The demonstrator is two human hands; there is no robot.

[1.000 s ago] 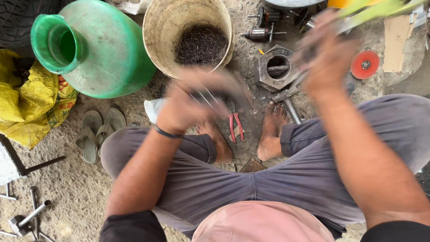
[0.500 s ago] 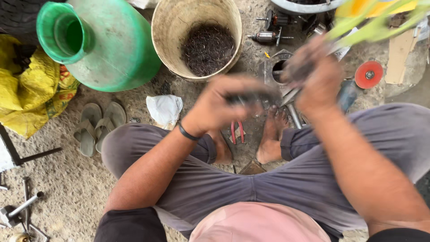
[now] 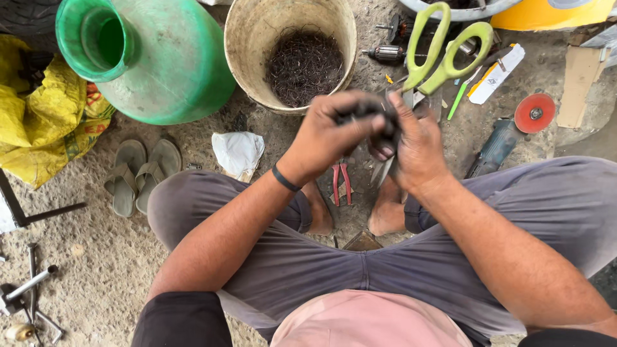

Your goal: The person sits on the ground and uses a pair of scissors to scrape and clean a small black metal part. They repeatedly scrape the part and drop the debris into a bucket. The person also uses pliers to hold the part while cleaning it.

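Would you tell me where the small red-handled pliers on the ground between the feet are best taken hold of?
Grip the red-handled pliers by the two red handles, which lie parallel and point toward the person. Probably come from above and from the body side: the head end points away, under the left hand and right hand, and a foot lies close on the right.

I count two sandals (image 3: 138, 172), one green jug (image 3: 154, 58), one bucket (image 3: 247, 38), one pair of green scissors (image 3: 437, 54), one pair of red pliers (image 3: 341, 181), one red disc (image 3: 535, 113), one yellow sack (image 3: 38, 128) and one white rag (image 3: 238, 153).
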